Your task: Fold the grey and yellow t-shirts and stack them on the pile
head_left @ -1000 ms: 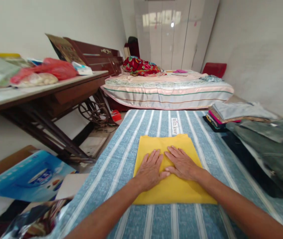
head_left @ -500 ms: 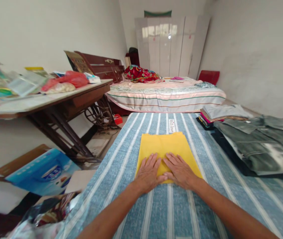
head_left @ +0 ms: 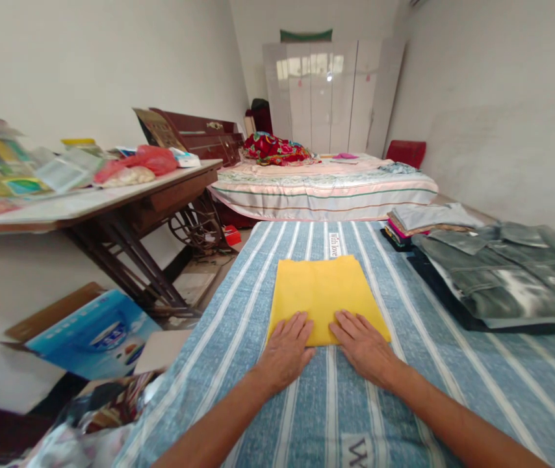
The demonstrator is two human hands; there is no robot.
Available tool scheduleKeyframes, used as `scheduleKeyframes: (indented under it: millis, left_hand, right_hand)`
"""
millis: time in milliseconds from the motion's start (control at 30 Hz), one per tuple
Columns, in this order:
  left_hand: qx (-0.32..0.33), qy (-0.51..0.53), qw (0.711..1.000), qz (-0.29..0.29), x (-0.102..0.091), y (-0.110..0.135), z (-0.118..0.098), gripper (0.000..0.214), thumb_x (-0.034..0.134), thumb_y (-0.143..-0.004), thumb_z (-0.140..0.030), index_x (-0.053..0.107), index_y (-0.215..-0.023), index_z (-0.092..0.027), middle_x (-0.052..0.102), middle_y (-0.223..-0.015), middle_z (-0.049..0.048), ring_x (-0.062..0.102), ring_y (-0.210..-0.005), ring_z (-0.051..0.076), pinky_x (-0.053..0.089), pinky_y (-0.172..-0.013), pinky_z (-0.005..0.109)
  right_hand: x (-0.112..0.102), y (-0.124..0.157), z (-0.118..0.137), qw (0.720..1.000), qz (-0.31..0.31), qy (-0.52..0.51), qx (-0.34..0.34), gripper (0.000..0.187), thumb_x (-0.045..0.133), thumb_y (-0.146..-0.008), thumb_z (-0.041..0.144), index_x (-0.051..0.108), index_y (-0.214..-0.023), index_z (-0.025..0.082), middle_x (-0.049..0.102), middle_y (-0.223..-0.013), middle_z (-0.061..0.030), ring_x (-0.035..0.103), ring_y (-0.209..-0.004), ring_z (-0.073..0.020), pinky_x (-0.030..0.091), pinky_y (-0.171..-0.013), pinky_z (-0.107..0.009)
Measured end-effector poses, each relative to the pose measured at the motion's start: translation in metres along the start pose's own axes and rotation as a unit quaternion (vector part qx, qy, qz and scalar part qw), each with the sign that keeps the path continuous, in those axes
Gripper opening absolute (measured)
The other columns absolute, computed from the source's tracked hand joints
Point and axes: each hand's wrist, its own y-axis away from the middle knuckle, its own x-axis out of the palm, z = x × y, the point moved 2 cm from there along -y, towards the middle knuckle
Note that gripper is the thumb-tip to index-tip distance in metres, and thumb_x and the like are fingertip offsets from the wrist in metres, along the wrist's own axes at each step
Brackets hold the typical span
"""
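Observation:
A yellow cloth [head_left: 323, 286], folded into a flat rectangle, lies on the blue-and-white striped bed cover [head_left: 229, 299]. My left hand [head_left: 288, 344] rests palm down across its near left corner, fingers stretched out. On the near right corner lies my right hand [head_left: 362, 344], also flat with its fingers extended. Neither hand grips the cloth. Between the two hands the near edge of the cloth shows. Whether it is a garment or a plain piece of fabric I cannot tell.
Right of the cloth lie a folded grey-green denim jacket [head_left: 506, 273] and a stack of folded clothes [head_left: 428, 221]. A sewing-machine table [head_left: 160, 195] with bags stands left, a blue box [head_left: 97, 338] beneath. Beyond are another bed [head_left: 326, 188] and a wardrobe [head_left: 331, 91].
Both hands have slid back toward me to the near corners and moved slightly apart. More of the yellow cloth's surface shows now. The camera view has shifted a little.

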Motion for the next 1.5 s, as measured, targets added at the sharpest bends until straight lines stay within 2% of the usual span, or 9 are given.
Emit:
scheduleKeyframes:
  millis: [233,500,633,800,967,1133,1300,1433,1500]
  left_hand:
    - [0.009,-0.026,1.000,0.014,-0.010,0.006,-0.010,0.041,0.035,-0.089,-0.022,0.045,-0.129,-0.018,0.046,-0.136,0.0114,0.040,-0.126,0.025,0.033,-0.103,0.041]
    - [0.005,-0.026,0.999,0.027,-0.018,-0.002,-0.015,0.038,0.040,-0.086,-0.024,0.044,-0.123,-0.017,0.051,-0.124,0.0111,0.045,-0.117,0.024,0.038,-0.096,0.038]
    - [0.006,-0.040,0.998,0.045,-0.018,-0.004,-0.015,0.039,0.040,-0.086,-0.023,0.042,-0.125,-0.019,0.051,-0.121,0.0115,0.045,-0.116,0.023,0.038,-0.095,0.038]
    - [0.018,-0.067,0.996,0.055,-0.020,-0.006,-0.016,0.047,0.038,-0.080,-0.006,0.040,-0.127,-0.015,0.052,-0.118,0.0136,0.047,-0.113,0.024,0.041,-0.090,0.038]
    - [-0.023,-0.105,0.993,0.040,-0.019,-0.012,-0.012,0.036,0.036,-0.081,-0.004,0.050,-0.113,-0.010,0.054,-0.111,0.0148,0.052,-0.103,0.025,0.045,-0.082,0.039]
    - [-0.038,-0.130,0.990,0.041,-0.038,-0.018,-0.009,0.030,0.033,-0.084,-0.003,0.056,-0.103,-0.009,0.059,-0.096,0.0133,0.058,-0.091,0.024,0.047,-0.078,0.038]
    - [-0.005,-0.160,0.987,0.023,-0.057,0.019,-0.030,0.033,0.038,-0.083,-0.002,0.055,-0.111,-0.007,0.060,-0.105,0.0155,0.059,-0.094,0.025,0.049,-0.080,0.037]
    - [0.053,-0.142,0.988,0.027,-0.030,0.070,-0.048,0.037,0.045,-0.081,-0.005,0.054,-0.116,-0.010,0.061,-0.112,0.0156,0.059,-0.100,0.025,0.050,-0.082,0.036]
    - [0.068,-0.134,0.989,0.011,-0.010,0.086,-0.048,0.037,0.046,-0.080,-0.008,0.056,-0.115,-0.012,0.062,-0.114,0.0146,0.058,-0.103,0.025,0.050,-0.083,0.036]
  right_hand:
    - [-0.006,0.008,-0.008,0.996,0.016,0.078,0.051,0.050,0.029,-0.085,0.001,0.049,-0.127,0.017,0.047,-0.135,-0.0141,0.042,-0.125,-0.0281,0.038,-0.098,-0.046]
    - [0.001,0.006,-0.016,0.995,0.017,0.075,0.059,0.054,0.031,-0.079,-0.002,0.048,-0.128,0.013,0.050,-0.132,-0.0142,0.043,-0.123,-0.0277,0.037,-0.097,-0.042]
    - [-0.008,0.001,-0.017,0.996,0.023,0.055,0.065,0.049,0.033,-0.079,0.000,0.054,-0.121,0.014,0.055,-0.126,-0.0132,0.047,-0.118,-0.0257,0.037,-0.095,-0.037]
    - [-0.020,-0.005,-0.016,0.996,0.026,0.030,0.077,0.040,0.036,-0.081,0.003,0.060,-0.110,0.017,0.059,-0.117,-0.0114,0.050,-0.112,-0.0227,0.036,-0.094,-0.034]
    - [-0.017,-0.005,-0.017,0.996,0.042,0.020,0.078,0.037,0.038,-0.081,0.004,0.060,-0.108,0.017,0.059,-0.115,-0.0103,0.050,-0.110,-0.0213,0.035,-0.093,-0.032]
    - [-0.037,-0.012,-0.022,0.996,0.037,0.034,0.076,0.032,0.040,-0.081,0.005,0.062,-0.101,0.018,0.063,-0.103,-0.0083,0.055,-0.098,-0.0200,0.040,-0.086,-0.031]
    - [-0.055,0.023,-0.005,0.994,-0.083,0.067,0.006,0.032,0.043,-0.078,0.004,0.063,-0.099,0.018,0.065,-0.106,-0.0090,0.056,-0.099,-0.0213,0.041,-0.087,-0.034]
    - [-0.035,0.079,0.018,0.980,-0.186,0.060,-0.049,0.037,0.042,-0.073,0.004,0.063,-0.101,0.018,0.068,-0.102,-0.0064,0.058,-0.099,-0.0215,0.041,-0.090,-0.035]
    - [-0.022,0.099,0.025,0.976,-0.194,0.076,-0.065,0.045,0.040,-0.071,0.003,0.062,-0.107,0.017,0.067,-0.107,-0.0060,0.057,-0.104,-0.0211,0.042,-0.090,-0.034]
